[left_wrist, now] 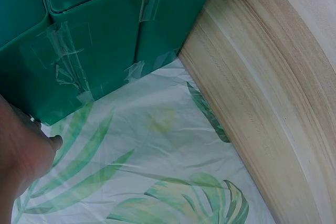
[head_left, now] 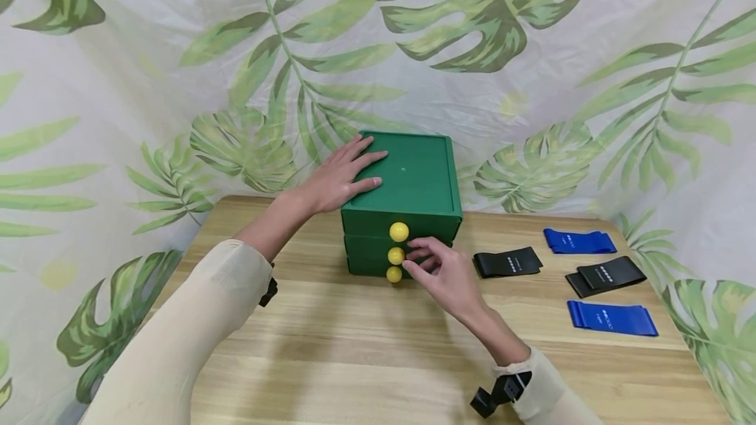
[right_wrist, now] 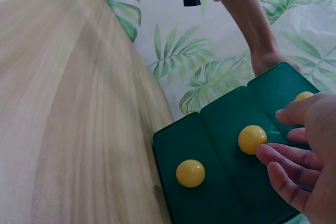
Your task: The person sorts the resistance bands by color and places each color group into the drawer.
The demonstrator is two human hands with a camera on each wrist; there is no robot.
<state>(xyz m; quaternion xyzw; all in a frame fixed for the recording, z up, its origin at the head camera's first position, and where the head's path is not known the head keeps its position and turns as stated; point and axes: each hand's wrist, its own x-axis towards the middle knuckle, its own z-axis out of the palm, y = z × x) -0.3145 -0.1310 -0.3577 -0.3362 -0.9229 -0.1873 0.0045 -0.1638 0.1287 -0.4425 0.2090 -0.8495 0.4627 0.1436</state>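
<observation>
A green three-drawer box (head_left: 407, 179) stands on the table, its drawers pushed in. Each drawer front carries a round yellow knob; the middle knob (head_left: 396, 255) lies between the top knob (head_left: 399, 231) and the bottom knob (head_left: 394, 274). My left hand (head_left: 345, 179) rests with spread fingers on the left side of the box's top. In front of the drawers, my right hand (head_left: 440, 274) has loosely bent fingers beside the middle knob. In the right wrist view a fingertip is at the edge of that knob (right_wrist: 252, 139); whether it touches cannot be told.
Right of the box lie two black bands (head_left: 508, 262) (head_left: 607, 276) and two blue bands (head_left: 580, 241) (head_left: 613, 318), folded flat on the wooden table (head_left: 354, 359). A leaf-patterned cloth (head_left: 331, 51) hangs behind the table. Clear tape (left_wrist: 68, 61) crosses the box's side.
</observation>
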